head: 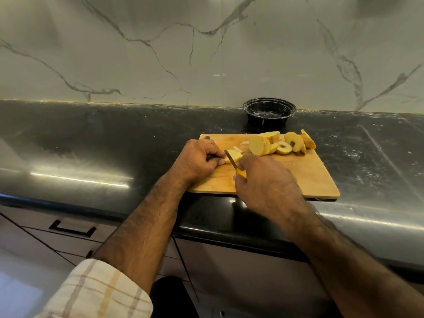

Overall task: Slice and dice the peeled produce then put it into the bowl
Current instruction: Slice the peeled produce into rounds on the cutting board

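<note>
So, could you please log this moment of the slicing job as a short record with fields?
surface: wooden cutting board on a black counter
left hand: left hand pins a pale slice with curled fingers
right hand: right hand grips a yellow-handled knife, blade on that slice
cut pieces: heap of slices at the board's far edge
bowl: black bowl behind the board, no produce in it

Left hand curled, fingertips pinning a slice; sleeve rolled at the elbow. Right hand fisted around knife, forearm bare, angled in from near right.
</note>
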Motion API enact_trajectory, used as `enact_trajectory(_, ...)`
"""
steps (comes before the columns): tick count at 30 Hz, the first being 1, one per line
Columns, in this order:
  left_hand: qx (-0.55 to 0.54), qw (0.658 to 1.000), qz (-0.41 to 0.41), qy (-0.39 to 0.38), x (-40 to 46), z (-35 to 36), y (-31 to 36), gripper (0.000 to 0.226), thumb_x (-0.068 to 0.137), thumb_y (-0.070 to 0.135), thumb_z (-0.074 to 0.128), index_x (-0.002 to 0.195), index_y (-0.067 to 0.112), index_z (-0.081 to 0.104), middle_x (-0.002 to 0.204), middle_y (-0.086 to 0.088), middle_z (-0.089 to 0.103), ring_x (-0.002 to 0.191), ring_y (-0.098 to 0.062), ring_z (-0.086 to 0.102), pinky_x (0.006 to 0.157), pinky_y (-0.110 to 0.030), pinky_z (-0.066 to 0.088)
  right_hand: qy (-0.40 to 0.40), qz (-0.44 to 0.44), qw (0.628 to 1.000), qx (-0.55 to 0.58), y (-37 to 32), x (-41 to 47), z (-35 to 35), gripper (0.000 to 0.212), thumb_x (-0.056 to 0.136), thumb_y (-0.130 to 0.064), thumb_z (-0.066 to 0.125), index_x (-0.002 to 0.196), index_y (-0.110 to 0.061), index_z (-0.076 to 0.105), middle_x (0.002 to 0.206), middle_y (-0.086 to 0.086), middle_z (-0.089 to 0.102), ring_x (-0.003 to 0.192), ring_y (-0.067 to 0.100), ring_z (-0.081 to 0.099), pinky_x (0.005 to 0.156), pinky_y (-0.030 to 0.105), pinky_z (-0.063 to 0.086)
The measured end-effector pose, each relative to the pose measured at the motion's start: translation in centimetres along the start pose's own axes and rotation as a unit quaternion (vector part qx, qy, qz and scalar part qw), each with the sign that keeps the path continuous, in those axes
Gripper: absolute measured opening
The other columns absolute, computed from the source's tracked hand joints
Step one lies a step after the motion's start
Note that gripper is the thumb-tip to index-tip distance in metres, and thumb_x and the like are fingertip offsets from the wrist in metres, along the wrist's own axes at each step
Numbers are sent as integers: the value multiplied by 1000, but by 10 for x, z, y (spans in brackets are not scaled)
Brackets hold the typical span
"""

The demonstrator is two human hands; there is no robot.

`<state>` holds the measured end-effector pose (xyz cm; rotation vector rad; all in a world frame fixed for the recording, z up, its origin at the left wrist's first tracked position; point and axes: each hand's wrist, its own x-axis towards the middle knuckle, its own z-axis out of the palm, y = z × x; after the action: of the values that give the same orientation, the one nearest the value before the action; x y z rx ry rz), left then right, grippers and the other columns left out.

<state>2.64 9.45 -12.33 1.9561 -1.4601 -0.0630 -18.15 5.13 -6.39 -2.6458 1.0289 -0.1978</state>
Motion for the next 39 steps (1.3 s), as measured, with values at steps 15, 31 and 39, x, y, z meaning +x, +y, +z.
enact_trajectory(15,-22,1000,8,9,3,1,-4,11,88,16,84,97,23,84,93,13,76,93,-3,71,93,-2,42,-25,18,1000,6,-10,44,10,34,97,-31,65,131,-26,61,114,0,63,98,19,58,78,35,54)
enact_trajectory(31,-28,997,-59,-52,1,0,0,34,95,25,76,126,32,65,123,14,62,118,-3,58,107,-31,46,49,16,998,38,46,-4,-6,22,100,-39,60,120,-29,61,89,-8,61,84,13,58,67,33,46)
enact_trajectory(39,-23,998,-60,-25,1,2,3,33,89,35,83,119,30,68,112,15,66,103,-1,64,94,-26,54,18,9,999,43,49,15,1,27,98,-39,63,125,-31,64,101,-8,65,93,15,60,73,32,49)
